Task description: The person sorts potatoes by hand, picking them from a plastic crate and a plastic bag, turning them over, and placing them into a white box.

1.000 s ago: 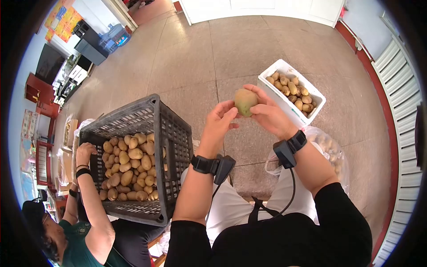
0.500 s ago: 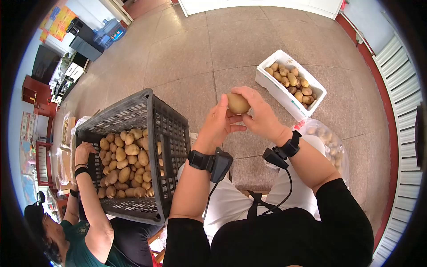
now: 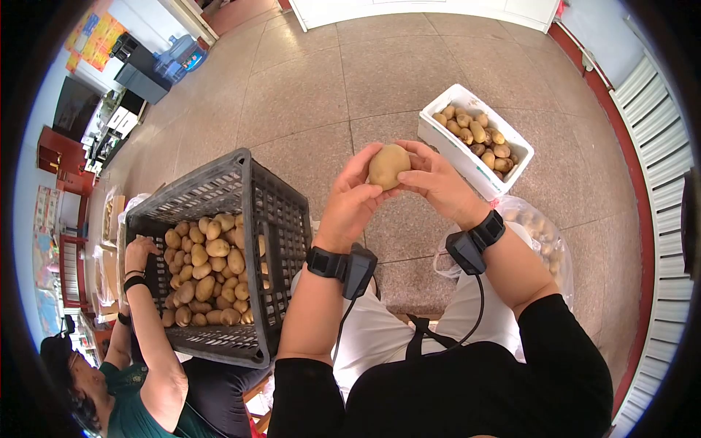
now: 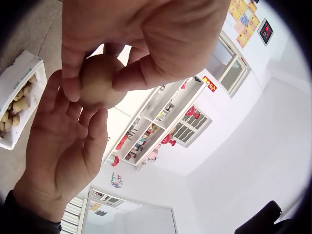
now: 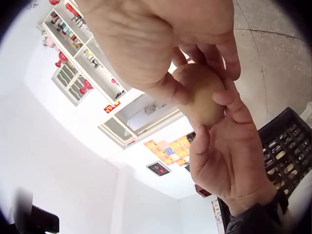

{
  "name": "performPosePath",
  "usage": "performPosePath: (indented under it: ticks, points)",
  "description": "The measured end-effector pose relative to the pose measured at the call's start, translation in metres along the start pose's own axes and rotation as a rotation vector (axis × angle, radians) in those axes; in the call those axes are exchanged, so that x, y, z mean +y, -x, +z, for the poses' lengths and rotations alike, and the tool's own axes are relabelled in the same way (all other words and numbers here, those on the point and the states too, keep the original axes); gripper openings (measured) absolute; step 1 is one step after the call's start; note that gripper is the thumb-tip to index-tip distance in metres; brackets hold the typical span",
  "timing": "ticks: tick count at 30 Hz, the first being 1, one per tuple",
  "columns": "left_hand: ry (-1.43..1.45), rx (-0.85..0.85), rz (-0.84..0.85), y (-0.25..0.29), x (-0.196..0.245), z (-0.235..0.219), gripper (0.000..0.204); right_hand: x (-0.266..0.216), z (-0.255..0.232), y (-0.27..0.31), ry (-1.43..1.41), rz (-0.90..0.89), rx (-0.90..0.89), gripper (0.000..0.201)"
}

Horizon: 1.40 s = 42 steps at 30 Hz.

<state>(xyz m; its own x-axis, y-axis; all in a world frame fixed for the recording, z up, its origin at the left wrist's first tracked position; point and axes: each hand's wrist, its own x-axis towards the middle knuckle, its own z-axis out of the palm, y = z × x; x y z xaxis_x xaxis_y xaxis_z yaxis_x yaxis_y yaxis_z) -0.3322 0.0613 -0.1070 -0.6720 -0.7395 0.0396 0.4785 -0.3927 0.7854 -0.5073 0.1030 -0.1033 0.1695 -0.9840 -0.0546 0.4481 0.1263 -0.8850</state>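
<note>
- In the head view, holds a potato (image 3: 389, 167) in front of the body, between the black crate (image 3: 253, 252) on the left and the white box (image 3: 467, 171) ahead to the right.
- In the same view, grips from the left with the left hand (image 3: 347, 208) and from the right with the right hand (image 3: 447, 191); touches both, so cannot call either hand nearer.
- Runs only a little longer than wide there, with the long axis pointing mostly away from the body and leaning slightly right at the far end.
- In the left wrist view, shows between the left thumb on one side and a left finger on the other; meets the right thumb tip at the lower edge, with right fingers partly hidden behind.
- In the right wrist view, grips with the right thumb against the near side and right fingers curled over the far side; also meets left fingertips at the edge, over the open left palm. Cannot tell how the hidden fingers bear on the underside.
</note>
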Motion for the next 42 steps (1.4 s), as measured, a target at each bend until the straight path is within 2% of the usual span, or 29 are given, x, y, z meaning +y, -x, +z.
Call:
performPosePath:
  ticks: [6,12,14,15,17,19,20,22,24,26,29,31,32,34,38,41,42]
  points:
    - [-0.062,0.003,0.023,0.001,0.0,0.008,0.063,0.007,-0.005,-0.002,0.024,-0.013,-0.049,0.059]
    - [-0.141,-0.001,0.061,-0.001,-0.002,0.004,0.07,0.001,-0.003,0.001,0.048,0.067,-0.067,0.059]
    - [-0.142,0.012,0.073,-0.001,-0.003,0.002,0.07,0.005,-0.005,-0.001,0.091,-0.044,-0.06,0.056]
    - [-0.163,0.068,0.059,0.0,-0.004,0.002,0.066,0.005,-0.004,-0.001,0.09,-0.045,-0.06,0.056]
    - [-0.184,0.125,0.047,-0.001,-0.005,0.002,0.061,0.004,0.0,-0.001,0.211,-0.23,0.071,0.052]
    - [-0.202,0.188,-0.17,-0.003,-0.004,0.002,0.048,0.003,0.0,0.0,0.306,-0.279,0.119,0.051]
    - [-0.207,0.204,-0.16,-0.004,-0.005,0.002,0.048,0.004,0.001,-0.002,0.397,-0.331,0.161,0.05]
    - [-0.306,0.086,-0.327,-0.001,-0.008,0.002,0.044,0.014,0.0,-0.005,0.525,-0.403,0.213,0.05]
    - [-0.177,-0.021,-0.341,0.003,-0.002,0.009,0.043,0.02,0.002,-0.004,0.705,-0.511,0.192,0.053]
    - [-0.008,0.016,-0.285,0.0,-0.009,-0.001,0.041,0.021,0.011,-0.001,0.674,-0.45,0.077,0.055]
    - [0.011,0.113,-0.151,0.001,-0.006,-0.002,0.037,0.019,0.016,0.001,0.643,-0.435,-0.069,0.055]
    - [0.069,0.277,-0.075,0.001,-0.003,0.002,0.032,0.013,0.019,0.004,0.765,-0.443,-0.016,0.052]
    - [0.064,0.285,-0.065,0.0,-0.001,0.001,0.032,0.012,0.02,0.005,0.761,-0.449,-0.028,0.052]
    - [0.089,0.374,-0.007,-0.001,0.002,-0.001,0.031,0.008,0.019,0.007,0.824,-0.384,0.071,0.047]
    - [0.063,0.306,0.044,-0.002,0.002,-0.02,0.031,0.007,0.01,0.005,0.831,-0.442,0.127,0.045]
    - [-0.024,0.357,0.124,-0.004,0.003,-0.019,0.031,0.007,0.001,0.004,0.786,-0.484,0.162,0.043]
    - [-0.08,0.421,0.137,-0.004,0.008,-0.016,0.03,0.007,-0.002,0.003,0.786,-0.468,0.188,0.043]
